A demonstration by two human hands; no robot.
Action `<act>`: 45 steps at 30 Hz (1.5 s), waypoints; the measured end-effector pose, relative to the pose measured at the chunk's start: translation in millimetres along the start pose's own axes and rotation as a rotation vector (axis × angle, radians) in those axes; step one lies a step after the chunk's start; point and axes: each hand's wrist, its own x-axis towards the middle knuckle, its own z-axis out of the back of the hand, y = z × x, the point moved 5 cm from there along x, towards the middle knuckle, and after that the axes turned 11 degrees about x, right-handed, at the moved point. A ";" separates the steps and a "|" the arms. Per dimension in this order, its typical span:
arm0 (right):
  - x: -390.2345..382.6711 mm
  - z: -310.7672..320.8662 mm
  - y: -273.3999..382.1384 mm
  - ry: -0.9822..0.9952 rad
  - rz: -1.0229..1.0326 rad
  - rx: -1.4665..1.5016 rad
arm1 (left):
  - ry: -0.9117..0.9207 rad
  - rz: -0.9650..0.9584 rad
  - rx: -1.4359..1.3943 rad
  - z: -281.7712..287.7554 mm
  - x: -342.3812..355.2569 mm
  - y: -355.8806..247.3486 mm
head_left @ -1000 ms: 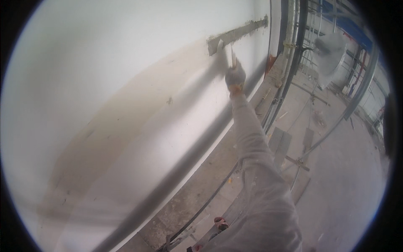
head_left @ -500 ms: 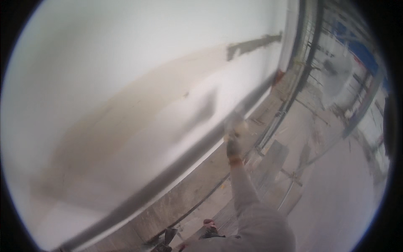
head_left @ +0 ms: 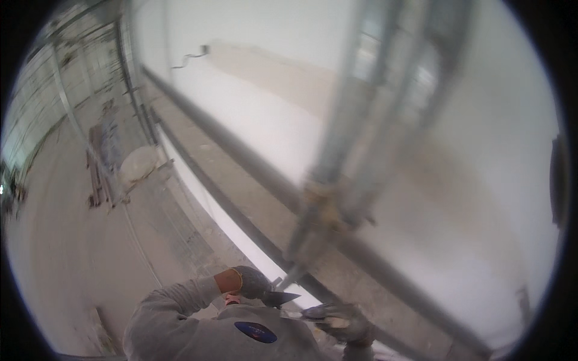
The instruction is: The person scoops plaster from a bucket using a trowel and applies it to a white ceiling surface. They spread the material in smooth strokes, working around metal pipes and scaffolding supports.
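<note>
Where just R hand [head_left: 354,325] b4, L hand [head_left: 254,281] too

Pale, diffuse light leaves the smooth white painted wall [head_left: 259,120] nearly washed out beside the upright grey metal scaffold poles [head_left: 342,114] — these heavily blurred. Haze softens detail along the dusty grey floor's [head_left: 54,240] far edge. Fisheye distortion bends straight lines — black vignetting swallows every corner.
</note>
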 end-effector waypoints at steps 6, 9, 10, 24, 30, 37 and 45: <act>141.4 -76.7 -29.1 -0.140 0.059 -0.150 | -0.038 0.259 -0.453 -45.5 -97.2 114.0; 181.5 -96.4 -65.9 -0.228 0.178 -0.057 | -0.146 0.409 -1.077 -51.1 -154.8 156.0; 201.7 -102.6 -70.7 -0.176 0.246 -0.068 | -0.257 0.345 -1.199 -53.7 -178.5 162.4; 388.3 -153.8 -250.8 -0.285 -0.051 0.179 | -1.280 0.407 -1.556 -58.7 -362.4 182.2; 431.5 -201.6 -224.6 -0.184 0.131 0.768 | -1.261 0.478 -1.679 -21.7 -372.0 157.6; 517.0 -222.9 -140.8 0.301 0.370 0.116 | -1.530 0.436 -1.760 -8.4 -413.4 147.0; 529.7 -225.1 -230.8 0.180 -0.361 0.750 | -1.862 0.947 -1.524 -45.1 -411.6 122.4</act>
